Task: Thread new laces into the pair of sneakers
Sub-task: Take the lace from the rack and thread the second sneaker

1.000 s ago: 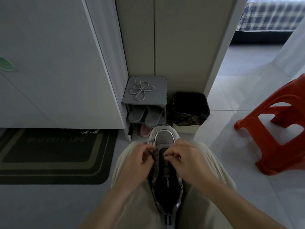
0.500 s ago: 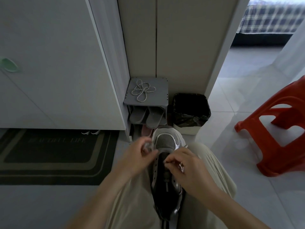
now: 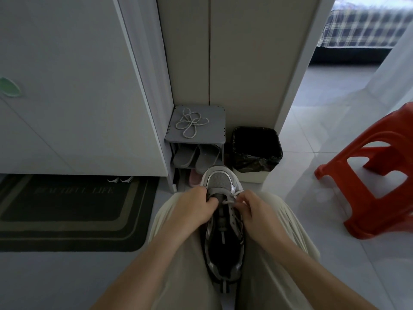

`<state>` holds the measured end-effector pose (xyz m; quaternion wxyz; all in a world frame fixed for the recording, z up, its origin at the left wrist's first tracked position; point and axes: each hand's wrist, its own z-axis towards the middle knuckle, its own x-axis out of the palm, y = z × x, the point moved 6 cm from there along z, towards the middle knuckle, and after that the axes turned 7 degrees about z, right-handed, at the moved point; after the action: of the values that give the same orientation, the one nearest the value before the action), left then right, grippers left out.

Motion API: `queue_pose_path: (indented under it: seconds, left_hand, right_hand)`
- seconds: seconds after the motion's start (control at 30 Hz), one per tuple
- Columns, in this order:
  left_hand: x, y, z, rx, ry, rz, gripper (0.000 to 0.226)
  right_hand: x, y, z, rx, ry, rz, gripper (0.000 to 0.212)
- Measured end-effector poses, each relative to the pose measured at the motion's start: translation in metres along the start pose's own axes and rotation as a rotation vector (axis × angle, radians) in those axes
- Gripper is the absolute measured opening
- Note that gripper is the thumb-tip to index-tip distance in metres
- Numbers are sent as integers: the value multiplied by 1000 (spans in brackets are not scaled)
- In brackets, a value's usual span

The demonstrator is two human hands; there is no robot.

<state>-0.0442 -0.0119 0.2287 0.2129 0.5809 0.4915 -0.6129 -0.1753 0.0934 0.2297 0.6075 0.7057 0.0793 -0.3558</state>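
Home entryway. Dark striped doormat [image 3: 73, 211] on pale tiled floor [image 3: 312, 135] below white door [image 3: 67, 86]. Small grey shoe rack [image 3: 196, 133] in corner, grey slippers [image 3: 195, 156] on its shelf, looped grey-white lace [image 3: 191, 122] on top. Bin with black liner [image 3: 257, 151] beside rack. Red plastic stool [image 3: 377, 173] right. Plaid-covered bed [image 3: 366, 27] through doorway.

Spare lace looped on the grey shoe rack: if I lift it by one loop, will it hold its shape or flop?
Probably floppy: the spare lace lies in soft, loose loops, so it would likely sag out of shape. It looks thin, so it is likely very light. Its loops cross on the shoe rack top, so it might tangle.
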Motion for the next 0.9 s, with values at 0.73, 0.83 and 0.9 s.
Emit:
queue_pose_path:
  seconds: [0.73,0.83,0.9]
  left_hand:
    - [2,10,-3,26,62,-274,28]
    - [-2,-4,-5,66,35,-134,23]
    - [-8,-7,-2,54,7,-77,16]
  right_hand:
    - [6,-6,14,42,15,-44,8]
    - [3,-8,17,70,-3,-6,9]
    - [1,-8,20,88,-8,23,9]
